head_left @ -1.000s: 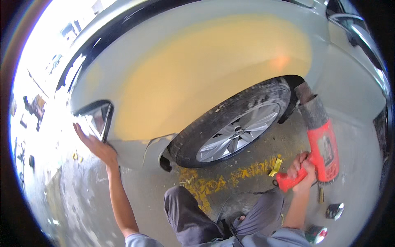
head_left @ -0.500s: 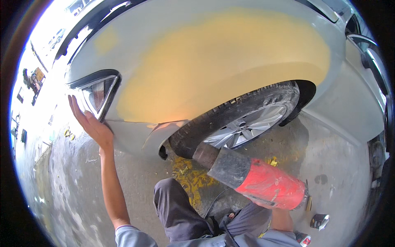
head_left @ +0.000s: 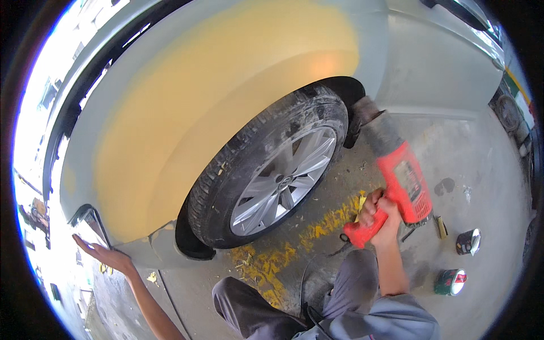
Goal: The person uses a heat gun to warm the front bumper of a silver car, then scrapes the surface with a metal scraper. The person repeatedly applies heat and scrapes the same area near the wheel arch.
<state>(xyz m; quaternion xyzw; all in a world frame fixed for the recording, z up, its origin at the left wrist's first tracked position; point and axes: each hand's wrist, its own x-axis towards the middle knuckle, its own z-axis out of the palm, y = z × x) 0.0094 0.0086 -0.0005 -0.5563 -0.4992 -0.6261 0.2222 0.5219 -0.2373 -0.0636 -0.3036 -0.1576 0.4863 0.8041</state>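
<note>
A red heat gun [head_left: 405, 170] with a blackened nozzle is gripped by its handle in my right hand [head_left: 384, 214], fingers wrapped round it. Its nozzle points up toward the rear edge of the wheel arch, apart from the panel. An orange glow shows on the yellow patch [head_left: 226, 85] of the grey car fender [head_left: 374, 62], above the arch. Over at the left, my left hand [head_left: 105, 255] is stretched out with fingers extended and holds nothing. It lies at the corner by the lamp [head_left: 88, 224]; whether it touches the car I cannot tell.
The car wheel [head_left: 283, 181] with silver spokes stands between my hands. Two small cans, one dark [head_left: 468, 242] and one green [head_left: 451, 282], are on the concrete floor at right, near a yellowish flat tool [head_left: 441, 226]. A black cord [head_left: 304, 283] runs between my knees.
The heat gun has swung right and up, from the front of the wheel to behind it. The orange glow moved from the lower fender edge to above the arch. My view shifted right.
</note>
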